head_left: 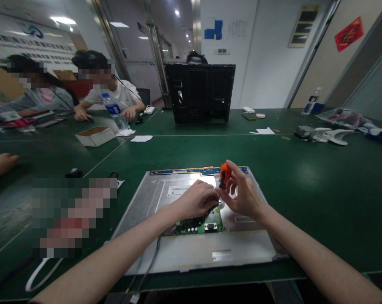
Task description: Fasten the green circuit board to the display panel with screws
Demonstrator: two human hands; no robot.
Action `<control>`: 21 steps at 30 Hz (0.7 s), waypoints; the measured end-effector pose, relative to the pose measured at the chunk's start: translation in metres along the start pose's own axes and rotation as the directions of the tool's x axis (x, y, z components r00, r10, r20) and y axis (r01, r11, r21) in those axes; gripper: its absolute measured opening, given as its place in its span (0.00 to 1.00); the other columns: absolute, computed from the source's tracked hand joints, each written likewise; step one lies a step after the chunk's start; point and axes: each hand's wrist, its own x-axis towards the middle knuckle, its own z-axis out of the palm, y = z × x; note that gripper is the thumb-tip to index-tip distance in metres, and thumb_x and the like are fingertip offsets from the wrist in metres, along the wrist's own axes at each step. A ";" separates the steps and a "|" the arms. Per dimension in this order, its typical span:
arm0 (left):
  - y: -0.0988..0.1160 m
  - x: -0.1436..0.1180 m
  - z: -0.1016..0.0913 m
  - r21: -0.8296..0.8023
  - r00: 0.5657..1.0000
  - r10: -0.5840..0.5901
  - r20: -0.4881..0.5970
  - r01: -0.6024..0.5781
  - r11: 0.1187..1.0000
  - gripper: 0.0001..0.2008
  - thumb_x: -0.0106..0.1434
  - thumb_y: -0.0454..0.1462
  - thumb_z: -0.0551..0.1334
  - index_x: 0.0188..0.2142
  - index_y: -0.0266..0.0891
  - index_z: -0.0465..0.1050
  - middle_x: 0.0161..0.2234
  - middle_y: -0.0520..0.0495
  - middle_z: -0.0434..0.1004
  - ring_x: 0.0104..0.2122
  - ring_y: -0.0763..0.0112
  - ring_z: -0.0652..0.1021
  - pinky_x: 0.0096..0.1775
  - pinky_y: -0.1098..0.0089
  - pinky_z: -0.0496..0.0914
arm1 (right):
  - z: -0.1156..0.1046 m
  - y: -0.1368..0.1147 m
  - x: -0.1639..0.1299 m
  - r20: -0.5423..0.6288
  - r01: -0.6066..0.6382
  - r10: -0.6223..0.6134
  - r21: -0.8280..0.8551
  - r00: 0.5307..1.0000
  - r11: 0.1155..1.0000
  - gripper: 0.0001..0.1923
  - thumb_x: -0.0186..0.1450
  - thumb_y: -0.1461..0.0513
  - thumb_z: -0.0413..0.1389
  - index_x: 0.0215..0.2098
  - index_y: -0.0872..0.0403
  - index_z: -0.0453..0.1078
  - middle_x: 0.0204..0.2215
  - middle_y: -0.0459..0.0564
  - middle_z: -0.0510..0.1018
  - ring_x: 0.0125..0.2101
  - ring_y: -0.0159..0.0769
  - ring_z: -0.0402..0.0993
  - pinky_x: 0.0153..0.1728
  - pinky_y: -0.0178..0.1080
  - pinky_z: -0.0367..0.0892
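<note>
A bare metal monitor panel [241, 249] lies back-up on the green table in front of me, with a blue strip board along its far edge and a small green circuit board [206, 223] near its middle. My right hand [241, 194] grips an orange-handled screwdriver [224, 173], held upright over the green board. My left hand [197, 200] rests fingers-down on the panel just above the green board, touching the screwdriver's lower end; the tip is hidden by my fingers.
A black monitor housing [199, 93] stands upright at the table's far side. Two people sit at the far left behind a water bottle [115, 110] and a white box [96, 136]. White plastic parts [330, 136] lie at the right. Cables [146, 270] hang off the near edge.
</note>
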 end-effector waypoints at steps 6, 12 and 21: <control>0.001 0.001 -0.001 0.023 1.000 0.006 0.017 -0.006 1.000 0.03 0.65 0.32 0.60 0.35 0.37 0.73 0.32 0.49 0.79 0.33 0.68 0.77 0.42 0.65 0.64 | -0.002 -0.005 0.002 0.019 0.006 -0.006 0.013 1.000 1.000 0.41 0.66 0.68 0.50 0.71 0.50 0.36 0.29 0.44 0.74 0.17 0.27 0.67 0.15 0.30 0.63; -0.002 0.001 0.000 0.013 1.000 0.014 0.011 -0.014 1.000 0.02 0.64 0.32 0.61 0.36 0.37 0.73 0.33 0.49 0.79 0.35 0.67 0.77 0.43 0.64 0.65 | 0.000 -0.004 0.002 -0.017 0.022 -0.022 -0.029 1.000 0.999 0.38 0.67 0.65 0.52 0.70 0.51 0.38 0.24 0.40 0.70 0.16 0.27 0.65 0.15 0.29 0.61; -0.002 0.001 0.001 0.015 1.000 0.008 0.008 -0.008 1.000 0.03 0.64 0.31 0.61 0.36 0.38 0.73 0.33 0.49 0.79 0.35 0.67 0.78 0.44 0.64 0.65 | 0.002 0.001 0.000 -0.017 0.042 -0.043 -0.029 0.999 0.999 0.37 0.70 0.60 0.53 0.70 0.50 0.38 0.24 0.40 0.69 0.17 0.28 0.66 0.15 0.30 0.60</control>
